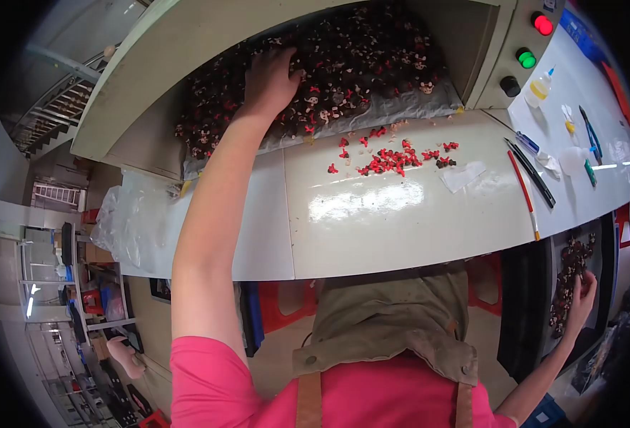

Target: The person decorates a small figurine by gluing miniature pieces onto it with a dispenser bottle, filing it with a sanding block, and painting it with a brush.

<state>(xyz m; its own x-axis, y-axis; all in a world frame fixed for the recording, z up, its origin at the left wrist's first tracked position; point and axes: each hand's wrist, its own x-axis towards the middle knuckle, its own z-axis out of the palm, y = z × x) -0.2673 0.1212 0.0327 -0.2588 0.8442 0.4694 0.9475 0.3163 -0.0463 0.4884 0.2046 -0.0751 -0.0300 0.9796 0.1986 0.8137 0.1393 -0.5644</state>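
Observation:
A broad pile of small dark, red and pale figure-like pieces [372, 53] covers a grey sheet [400, 108] inside the cabinet opening. My left hand [270, 80] rests on the left part of this pile, thumb apart from the fingers; some fingertips are lost among the pieces. Low at the right, my right hand [584, 296] is at the edge of a dark bin holding similar small brown pieces [568, 282]. Its fingers are curled close together, and what lies between them is too small to make out. Loose red and black pieces [400, 158] lie on the white tabletop [400, 235].
The cabinet frame [482, 64] carries red and green lights [535, 41] and a black knob [510, 86]. Pens [532, 171], a red brush [522, 189], tweezers [590, 134] and a yellow-filled bottle [540, 90] lie at right. A plastic bag [126, 225] hangs at left.

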